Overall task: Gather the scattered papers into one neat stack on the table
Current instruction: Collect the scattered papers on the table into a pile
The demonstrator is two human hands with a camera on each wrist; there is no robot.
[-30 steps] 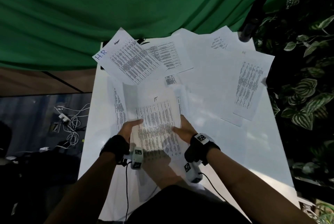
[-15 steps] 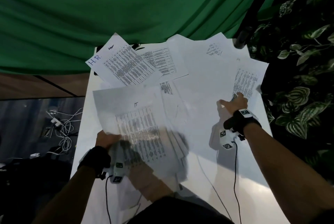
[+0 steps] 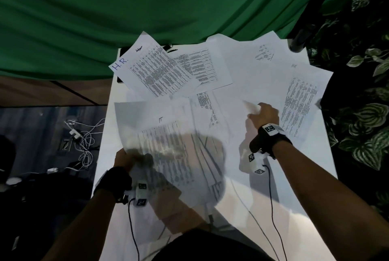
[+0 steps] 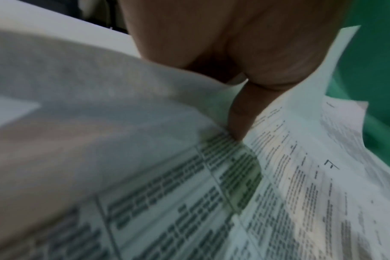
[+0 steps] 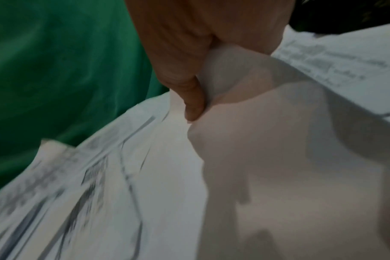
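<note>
Printed white sheets lie scattered over a white table (image 3: pixel 284 208). My left hand (image 3: pixel 126 158) grips the near left edge of a gathered bundle of papers (image 3: pixel 168 140) lifted off the table; in the left wrist view my thumb (image 4: pixel 241 121) presses on the papers (image 4: pixel 211 193). My right hand (image 3: pixel 260 113) pinches the corner of a large blank sheet (image 3: pixel 252 75) at centre right and lifts it; in the right wrist view my thumb (image 5: pixel 193 105) pinches that corner (image 5: pixel 223 79). A sheet marked "H.R." (image 3: pixel 153 69) lies at the far left, a printed sheet (image 3: pixel 299 104) at the right.
A green cloth (image 3: pixel 147 7) hangs behind the table's far edge. Leafy plants (image 3: pixel 362 113) stand along the right side. Cables (image 3: pixel 84 142) lie on the floor to the left. A dark cylinder (image 3: pixel 299 39) stands at the far right corner. Wrist camera cables trail over the near table.
My right hand left the bundle, reached to the right, then came back left and pinched a blank sheet's corner. My left hand swung the bundle to the left and lifted it.
</note>
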